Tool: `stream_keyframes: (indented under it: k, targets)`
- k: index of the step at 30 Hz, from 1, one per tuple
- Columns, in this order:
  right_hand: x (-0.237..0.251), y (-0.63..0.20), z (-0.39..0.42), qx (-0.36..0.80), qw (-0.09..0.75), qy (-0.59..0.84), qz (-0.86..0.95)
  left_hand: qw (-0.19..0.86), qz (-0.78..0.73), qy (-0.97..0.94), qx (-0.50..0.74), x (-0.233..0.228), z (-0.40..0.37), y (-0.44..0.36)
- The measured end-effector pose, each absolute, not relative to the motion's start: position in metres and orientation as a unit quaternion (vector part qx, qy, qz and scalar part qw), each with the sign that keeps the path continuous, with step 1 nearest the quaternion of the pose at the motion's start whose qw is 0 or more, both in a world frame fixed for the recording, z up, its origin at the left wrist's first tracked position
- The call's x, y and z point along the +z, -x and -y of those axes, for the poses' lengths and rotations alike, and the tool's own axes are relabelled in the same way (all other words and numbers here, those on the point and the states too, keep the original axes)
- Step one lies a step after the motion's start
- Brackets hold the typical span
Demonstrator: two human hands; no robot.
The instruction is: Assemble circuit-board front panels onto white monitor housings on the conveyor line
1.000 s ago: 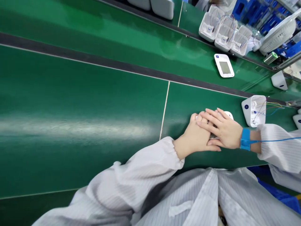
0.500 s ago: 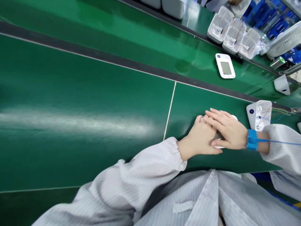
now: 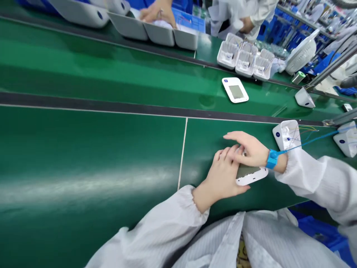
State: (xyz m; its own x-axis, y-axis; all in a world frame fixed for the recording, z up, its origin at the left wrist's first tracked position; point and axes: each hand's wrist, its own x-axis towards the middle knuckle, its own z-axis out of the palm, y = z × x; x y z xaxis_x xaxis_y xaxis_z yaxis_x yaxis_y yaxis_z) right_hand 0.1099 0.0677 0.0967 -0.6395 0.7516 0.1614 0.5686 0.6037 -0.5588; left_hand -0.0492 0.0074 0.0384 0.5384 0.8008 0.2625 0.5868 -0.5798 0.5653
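Observation:
A white panel with a grey display window (image 3: 253,178) lies on the green bench in front of me, partly covered by both hands. My left hand (image 3: 221,176) grips its left side, the thumb along the near edge and the fingers over the far part. Above the panel's upper part is my right hand (image 3: 249,149), palm down with fingers stretched out, its thumb side close to the left fingers. A blue wrist strap (image 3: 272,159) with a cord circles the right wrist. Just beyond it stands a white housing (image 3: 286,134) with coloured wires.
Across the dark rail, a similar white panel (image 3: 235,90) lies on the green strip. Open white housings (image 3: 245,59) with wires line the far edge. A co-worker's hand (image 3: 158,14) reaches over grey-white cases at the upper left. Another housing (image 3: 346,139) stands at far right.
The view has shifted, so the far bench shows more. My right hand has moved toward the panel's far side, uncovering its lower right part and display. The left hand keeps its hold.

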Motion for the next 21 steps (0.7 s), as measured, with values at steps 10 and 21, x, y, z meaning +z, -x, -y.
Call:
stream_keyframes:
  k: [10, 21]
  targets:
    - [0.079, -0.171, 0.007, 0.324, 0.341, 0.517, 0.715, 0.017, -0.252, -0.882, 0.397, 0.033, -0.004, 0.061]
    - [0.096, -0.156, 0.016, 0.236, 0.412, 0.388, 0.79, 0.36, -0.346, -0.717, 0.486, 0.046, -0.026, 0.091]
